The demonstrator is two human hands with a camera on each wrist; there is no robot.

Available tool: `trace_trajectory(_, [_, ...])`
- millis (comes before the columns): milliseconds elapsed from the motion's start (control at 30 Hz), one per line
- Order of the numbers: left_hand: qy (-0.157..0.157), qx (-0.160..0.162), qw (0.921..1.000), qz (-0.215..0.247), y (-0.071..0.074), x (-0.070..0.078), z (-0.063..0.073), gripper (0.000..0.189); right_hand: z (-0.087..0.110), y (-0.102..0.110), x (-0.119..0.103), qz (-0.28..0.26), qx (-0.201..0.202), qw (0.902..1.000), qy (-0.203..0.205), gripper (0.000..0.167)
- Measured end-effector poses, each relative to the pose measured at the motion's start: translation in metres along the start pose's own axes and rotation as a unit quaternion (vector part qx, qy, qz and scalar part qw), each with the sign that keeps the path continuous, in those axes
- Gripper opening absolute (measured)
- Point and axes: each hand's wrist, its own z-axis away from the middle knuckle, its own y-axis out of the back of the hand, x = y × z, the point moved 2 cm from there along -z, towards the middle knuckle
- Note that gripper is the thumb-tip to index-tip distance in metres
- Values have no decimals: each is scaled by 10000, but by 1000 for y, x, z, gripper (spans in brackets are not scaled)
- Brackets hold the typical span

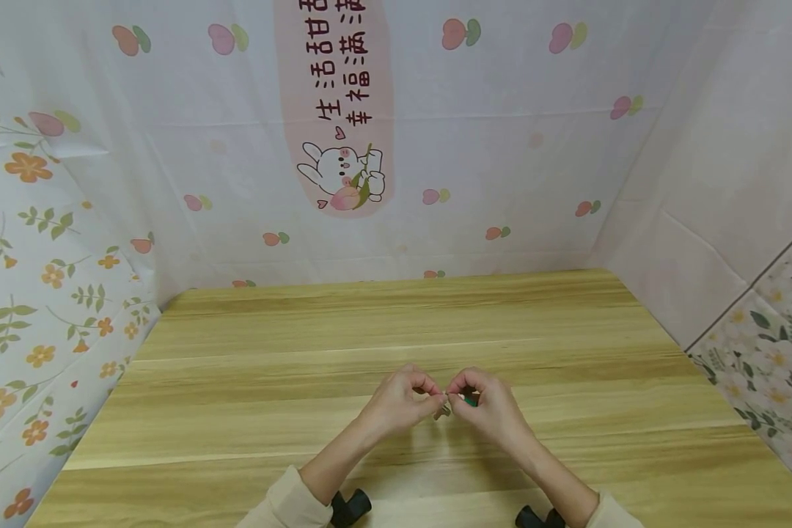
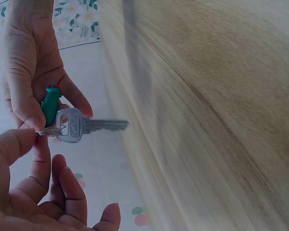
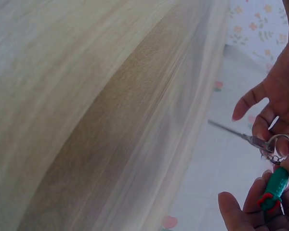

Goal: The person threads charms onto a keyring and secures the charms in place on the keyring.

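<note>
In the head view my left hand [image 1: 396,402] and right hand [image 1: 493,411] meet fingertip to fingertip above the table. A silver key [image 2: 74,126] hangs between them on a metal split ring [image 3: 282,137], its blade pointing away from the fingers. The left fingertips pinch the ring. A small chain joins it to a green charm with a red end [image 3: 274,186]. My right thumb and forefinger pinch the ring and chain beside the charm, which lies against the right hand's palm side. Fingertips hide the exact spot where ring and chain meet.
The wood-grain table [image 1: 303,367] spreads below and around both hands. Two black objects [image 1: 351,507] sit near the wrists at its front edge. Patterned cloths [image 1: 501,132] hang behind the table and at both sides.
</note>
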Motion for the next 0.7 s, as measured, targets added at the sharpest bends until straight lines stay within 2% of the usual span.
trace_trajectory(233, [-90,159,9997,-172,1,0,0,12,-2,-1,1,89,65,9998,-170,11])
trace_trajectory(500, [-216,32,9997,86,1,-3,-1,13,-3,1,5,-158,-204,9994,-235,7])
trace_trajectory(700, [-201,-17,9997,103,1,-4,0,9,0,1,3,-260,-134,9994,-200,7])
